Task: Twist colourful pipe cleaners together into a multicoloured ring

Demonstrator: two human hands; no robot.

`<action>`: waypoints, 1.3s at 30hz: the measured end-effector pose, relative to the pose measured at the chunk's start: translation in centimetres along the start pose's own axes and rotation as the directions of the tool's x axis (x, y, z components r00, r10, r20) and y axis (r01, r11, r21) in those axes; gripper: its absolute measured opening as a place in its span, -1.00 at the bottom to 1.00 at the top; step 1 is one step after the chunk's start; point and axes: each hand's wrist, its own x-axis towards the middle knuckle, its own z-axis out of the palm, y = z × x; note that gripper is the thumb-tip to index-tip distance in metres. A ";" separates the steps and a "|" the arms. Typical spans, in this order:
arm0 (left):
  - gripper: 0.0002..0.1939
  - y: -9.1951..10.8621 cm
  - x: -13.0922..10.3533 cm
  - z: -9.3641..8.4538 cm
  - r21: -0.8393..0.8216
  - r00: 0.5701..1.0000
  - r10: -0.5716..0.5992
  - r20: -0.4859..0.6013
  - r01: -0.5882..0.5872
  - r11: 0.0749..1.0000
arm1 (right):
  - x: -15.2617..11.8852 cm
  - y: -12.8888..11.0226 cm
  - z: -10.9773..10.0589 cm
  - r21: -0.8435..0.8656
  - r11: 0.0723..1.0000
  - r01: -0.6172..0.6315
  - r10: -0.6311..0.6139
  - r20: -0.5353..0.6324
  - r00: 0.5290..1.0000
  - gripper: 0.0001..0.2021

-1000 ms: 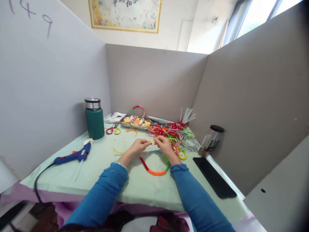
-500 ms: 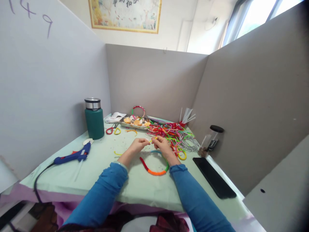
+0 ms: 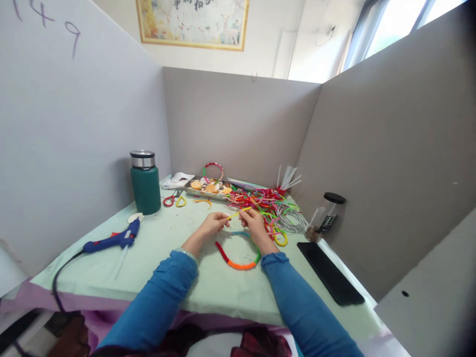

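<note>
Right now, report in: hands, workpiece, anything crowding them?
Left hand, right hand: both pinching yellow strip. Multicoloured hoop on table, nearer the body. Tangled strands just beyond right hand.

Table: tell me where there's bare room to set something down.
Bare patches: between the glue gun and left sleeve; between the near hoop and table's front edge; a strip between the right sleeve and black slab. Crowded: the back, with scissors, tray, tangled strands.
</note>
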 end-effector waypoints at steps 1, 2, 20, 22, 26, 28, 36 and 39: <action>-0.74 -0.1 0.1 0.0 0.003 1.000 0.004 -0.008 -0.004 1.000 | 0.0 0.0 0.0 0.029 1.000 -0.008 0.008 -0.008 1.000 -0.74; -0.75 -0.2 0.2 0.0 0.014 1.000 0.007 -0.019 -0.007 1.000 | 0.1 0.0 -0.1 0.056 0.998 -0.017 0.018 -0.017 1.000 -0.73; -0.73 -1.0 0.7 -0.2 0.290 0.976 0.201 -0.086 -0.169 0.942 | -0.5 -0.5 1.1 -0.184 0.982 -0.050 0.072 0.116 0.991 -0.71; -0.75 -1.2 0.7 -0.1 0.371 0.967 0.225 -0.116 -0.168 0.913 | -0.3 -0.2 1.1 -0.228 0.972 -0.046 0.065 0.076 0.995 -0.71; -0.79 -1.2 0.6 0.0 0.478 0.953 0.253 -0.166 -0.147 0.866 | -0.4 -0.2 1.2 -0.305 0.951 0.049 -0.038 0.041 0.998 -0.73; -0.82 -1.1 0.6 0.0 0.469 0.953 0.235 -0.190 -0.122 0.875 | -0.7 -0.4 1.4 -0.319 0.935 0.155 -0.121 0.124 0.985 -0.77; -0.78 -0.3 0.7 -0.1 0.108 0.986 0.112 -0.124 -0.099 0.989 | -0.9 -0.2 1.0 -0.399 0.877 0.266 -0.162 0.276 0.947 -0.85; -0.76 -0.2 0.7 -0.1 0.074 0.988 0.090 -0.125 -0.081 0.994 | -0.7 0.0 0.8 -0.414 0.887 0.208 -0.143 0.182 0.973 -0.86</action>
